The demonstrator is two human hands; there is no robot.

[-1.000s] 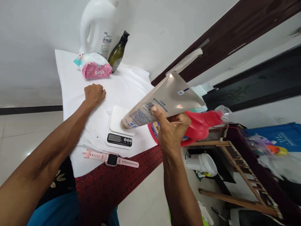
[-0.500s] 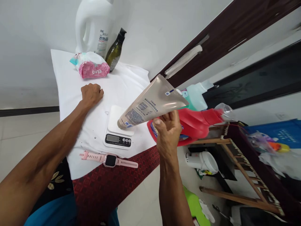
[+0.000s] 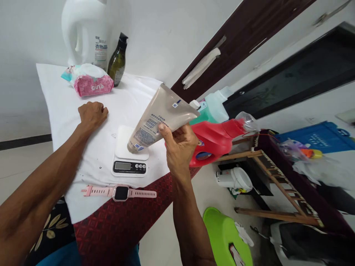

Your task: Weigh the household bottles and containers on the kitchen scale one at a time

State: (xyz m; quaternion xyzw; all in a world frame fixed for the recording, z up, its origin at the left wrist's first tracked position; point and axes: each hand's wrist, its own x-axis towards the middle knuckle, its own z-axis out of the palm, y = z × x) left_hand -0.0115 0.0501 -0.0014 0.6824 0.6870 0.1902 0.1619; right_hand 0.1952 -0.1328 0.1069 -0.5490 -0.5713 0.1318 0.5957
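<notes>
My right hand point(image 3: 181, 147) is closed on a beige squeeze tube point(image 3: 158, 120), thumb on the printed front and fingers behind it. The tube leans to the right, its narrow capped end down at the white kitchen scale point(image 3: 120, 142); I cannot tell how firmly it rests there. The scale's display point(image 3: 122, 166) shows no readable figures. On the white cloth point(image 3: 65, 122), my left hand point(image 3: 93, 115) lies palm down in a loose fist, with nothing visible in it. A pink smartwatch point(image 3: 121, 193) is stretched out below the scale.
At the back stand a large white detergent jug point(image 3: 85, 33), a dark green pump bottle point(image 3: 117, 62) and a pink pack of wipes point(image 3: 93, 83). A red jug point(image 3: 212, 138) and a teal bottle point(image 3: 213, 107) stand close behind my right hand. A green basin point(image 3: 219, 229) is on the floor.
My right thumb has moved onto the tube's front, and the hand now wraps further around it. The view has shifted, so everything sits further left. My left fist stays on the cloth.
</notes>
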